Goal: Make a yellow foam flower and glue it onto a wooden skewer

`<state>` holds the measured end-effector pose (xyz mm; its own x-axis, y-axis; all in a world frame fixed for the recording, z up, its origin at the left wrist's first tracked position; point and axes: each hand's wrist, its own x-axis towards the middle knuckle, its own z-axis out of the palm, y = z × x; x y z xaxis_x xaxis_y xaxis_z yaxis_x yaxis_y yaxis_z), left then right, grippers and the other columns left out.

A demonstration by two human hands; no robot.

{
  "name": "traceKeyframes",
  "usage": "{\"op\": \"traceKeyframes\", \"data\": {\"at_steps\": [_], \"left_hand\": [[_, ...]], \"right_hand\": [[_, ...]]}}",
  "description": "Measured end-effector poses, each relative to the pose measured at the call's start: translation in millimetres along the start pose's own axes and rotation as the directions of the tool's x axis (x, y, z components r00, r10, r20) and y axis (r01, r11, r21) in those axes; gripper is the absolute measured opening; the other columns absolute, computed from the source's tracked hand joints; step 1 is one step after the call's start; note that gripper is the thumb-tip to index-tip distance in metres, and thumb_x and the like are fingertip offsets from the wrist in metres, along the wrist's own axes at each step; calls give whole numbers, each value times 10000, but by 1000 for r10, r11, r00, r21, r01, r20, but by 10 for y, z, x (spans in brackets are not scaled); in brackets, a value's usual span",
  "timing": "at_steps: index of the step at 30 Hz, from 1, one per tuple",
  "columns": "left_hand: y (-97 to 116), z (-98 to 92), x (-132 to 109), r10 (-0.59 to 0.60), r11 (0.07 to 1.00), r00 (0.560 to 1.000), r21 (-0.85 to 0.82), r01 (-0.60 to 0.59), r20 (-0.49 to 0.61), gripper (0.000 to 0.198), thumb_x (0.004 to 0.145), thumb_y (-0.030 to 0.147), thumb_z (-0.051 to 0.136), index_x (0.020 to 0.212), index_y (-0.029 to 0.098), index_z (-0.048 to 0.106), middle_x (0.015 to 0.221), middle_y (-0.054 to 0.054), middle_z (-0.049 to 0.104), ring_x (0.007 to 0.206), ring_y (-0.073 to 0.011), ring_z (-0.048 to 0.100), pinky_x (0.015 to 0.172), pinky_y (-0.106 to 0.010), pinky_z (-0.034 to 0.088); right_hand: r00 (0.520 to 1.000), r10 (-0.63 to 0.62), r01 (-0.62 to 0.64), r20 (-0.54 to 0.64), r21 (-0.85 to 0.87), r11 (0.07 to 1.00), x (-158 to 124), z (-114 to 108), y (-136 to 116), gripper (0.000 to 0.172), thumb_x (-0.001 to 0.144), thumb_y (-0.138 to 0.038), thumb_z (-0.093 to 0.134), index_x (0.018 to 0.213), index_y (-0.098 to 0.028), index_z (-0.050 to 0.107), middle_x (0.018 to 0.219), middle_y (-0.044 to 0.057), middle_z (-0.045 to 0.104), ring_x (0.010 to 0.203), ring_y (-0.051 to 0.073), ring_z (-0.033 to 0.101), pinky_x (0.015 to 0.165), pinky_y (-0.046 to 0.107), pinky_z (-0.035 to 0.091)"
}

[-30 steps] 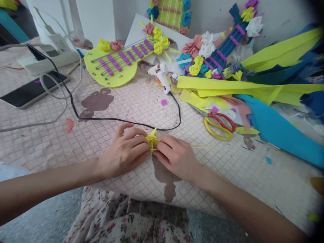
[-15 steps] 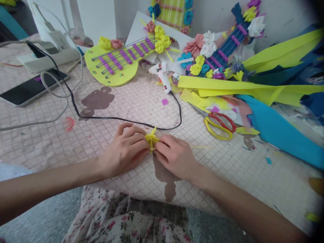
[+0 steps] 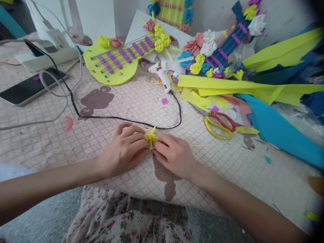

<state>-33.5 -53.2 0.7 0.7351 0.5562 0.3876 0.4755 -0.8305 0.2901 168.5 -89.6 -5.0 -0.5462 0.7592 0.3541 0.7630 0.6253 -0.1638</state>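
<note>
Between my hands is a small folded yellow paper piece (image 3: 151, 137) with pointed tips, held just over the near part of the table. My left hand (image 3: 125, 146) pinches its left side with closed fingers. On the opposite side, my right hand (image 3: 174, 155) grips it between thumb and fingertips. My fingers cover much of the piece, so its full shape is hidden. A thin pale yellow strip (image 3: 201, 145) shows to the right of my right hand; whether it joins the piece I cannot tell.
A white glue gun (image 3: 163, 76) lies beyond my hands, its black cord (image 3: 121, 118) looping just past them. Scissors (image 3: 219, 126) with red and yellow handles lie right, near yellow paper strips (image 3: 227, 84) and blue paper (image 3: 283, 131). Behind stands a yellow paper guitar (image 3: 118, 67); a phone (image 3: 32, 86) lies left.
Almost nothing differs. Both hands keep their hold on the yellow paper piece, and the whole view has shifted very slightly.
</note>
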Motion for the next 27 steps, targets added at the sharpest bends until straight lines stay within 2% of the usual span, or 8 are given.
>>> {"op": "traceKeyframes", "data": {"at_steps": [11, 14, 20, 24, 27], "left_hand": [[16, -29, 24, -18, 1000, 999, 7, 18, 45, 108, 884, 214, 504, 864, 211, 610, 928, -21, 645, 1016, -209, 513, 938, -448, 331], [16, -31, 40, -40, 999, 996, -20, 41, 74, 115, 883, 208, 497, 851, 207, 607, 918, -18, 641, 1018, -208, 507, 927, -436, 336], [24, -43, 65, -49, 996, 997, -71, 53, 59, 94, 870, 202, 511, 829, 203, 595, 897, -16, 641, 1026, -216, 499, 914, -426, 342], [24, -27, 57, -58, 996, 995, -69, 63, 79, 81, 868, 194, 511, 844, 204, 587, 898, -9, 641, 1031, -218, 500, 926, -438, 336], [24, -2, 41, -69, 996, 996, -49, 71, 52, 63, 876, 196, 503, 883, 200, 565, 907, -15, 636, 1010, -209, 512, 930, -444, 338]], "right_hand": [[998, -5, 2, 67, 48, 999, 2, -36, 14, 197, 906, -226, 444, 821, -176, 615, 834, 47, 593, 798, 159, 541, 663, 279, 440], [998, 1, -4, 56, 65, 998, -11, -27, 21, 184, 901, -226, 453, 836, -172, 615, 852, 52, 599, 810, 162, 551, 678, 281, 451], [999, 33, -34, 13, 111, 993, -14, -3, 11, 187, 911, -243, 440, 863, -163, 603, 902, 64, 615, 842, 167, 560, 733, 294, 466], [1000, 24, -25, 13, 81, 996, -3, -1, 2, 198, 918, -238, 432, 837, -170, 600, 872, 56, 610, 814, 159, 556, 709, 282, 461], [999, 6, -8, 34, 64, 998, -5, -4, 2, 183, 913, -219, 438, 841, -177, 601, 842, 42, 597, 813, 159, 552, 696, 275, 454]]}}
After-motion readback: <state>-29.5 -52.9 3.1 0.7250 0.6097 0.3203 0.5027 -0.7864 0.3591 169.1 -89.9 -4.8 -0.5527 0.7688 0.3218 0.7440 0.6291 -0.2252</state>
